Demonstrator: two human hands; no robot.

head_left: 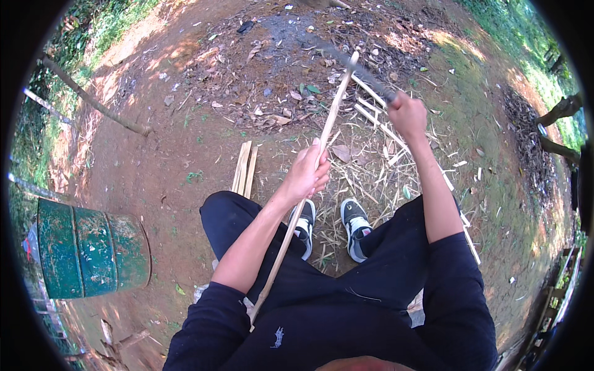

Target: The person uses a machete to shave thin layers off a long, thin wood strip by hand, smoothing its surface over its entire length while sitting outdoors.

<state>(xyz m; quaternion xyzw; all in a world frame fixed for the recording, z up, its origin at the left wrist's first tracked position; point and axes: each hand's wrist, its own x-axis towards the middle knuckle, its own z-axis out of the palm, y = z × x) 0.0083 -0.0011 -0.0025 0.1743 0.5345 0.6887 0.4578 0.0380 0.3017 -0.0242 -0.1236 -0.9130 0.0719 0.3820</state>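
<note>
My left hand (pixel 304 171) is closed around the middle of a long, pale bamboo strip (pixel 332 117). The strip slants from near my waist up to its far tip, ahead of my feet. My right hand (pixel 408 116) grips the handle of a machete (pixel 366 76), whose dark blade points to the far left and is blurred toward its end. In this view the blade crosses the strip near its far tip; whether they touch I cannot tell. Several split strips (pixel 387 131) lie below my right hand, among thin shavings (pixel 359 182).
More strips (pixel 245 167) lie beside my left knee. A dented green metal drum (pixel 93 248) stands at the left. Dry leaves (pixel 281 117) litter the dirt ahead, and a thin trunk (pixel 102 102) rises at the far left. My shoes (pixel 354 226) rest among the shavings.
</note>
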